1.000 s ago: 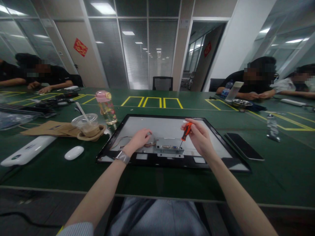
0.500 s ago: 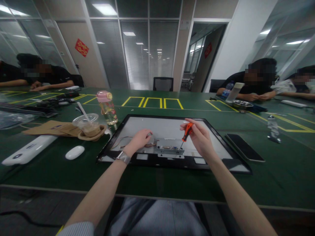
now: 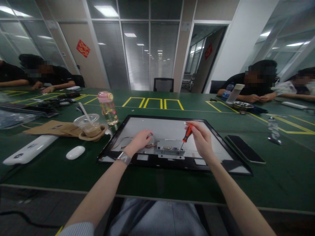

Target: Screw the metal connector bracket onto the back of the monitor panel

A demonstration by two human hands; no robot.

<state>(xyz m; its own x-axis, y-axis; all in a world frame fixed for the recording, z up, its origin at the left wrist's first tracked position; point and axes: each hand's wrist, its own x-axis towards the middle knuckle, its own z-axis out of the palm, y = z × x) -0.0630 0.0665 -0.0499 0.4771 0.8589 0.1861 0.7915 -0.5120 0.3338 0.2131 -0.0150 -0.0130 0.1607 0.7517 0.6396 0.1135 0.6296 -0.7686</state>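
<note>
A flat monitor panel [image 3: 172,126] lies back-up on the green table in front of me, black frame around a grey metal back. A small metal box with ports [image 3: 170,146] sits near its front edge. My right hand [image 3: 201,139] is closed on a red-handled screwdriver [image 3: 187,135], its tip down at the right end of that box. My left hand [image 3: 140,139], with a watch on the wrist, rests with curled fingers on the panel just left of the box, over some thin wires.
A white mouse [image 3: 75,152] and a white keyboard [image 3: 27,150] lie at the left, with an iced drink cup [image 3: 88,124] on brown paper and a pink-capped bottle [image 3: 107,108]. A black phone [image 3: 244,148] lies right of the panel. Other people sit at both far sides.
My right hand and the screwdriver have shifted slightly right and tilted more upright at the box. The left hand stays where it was.
</note>
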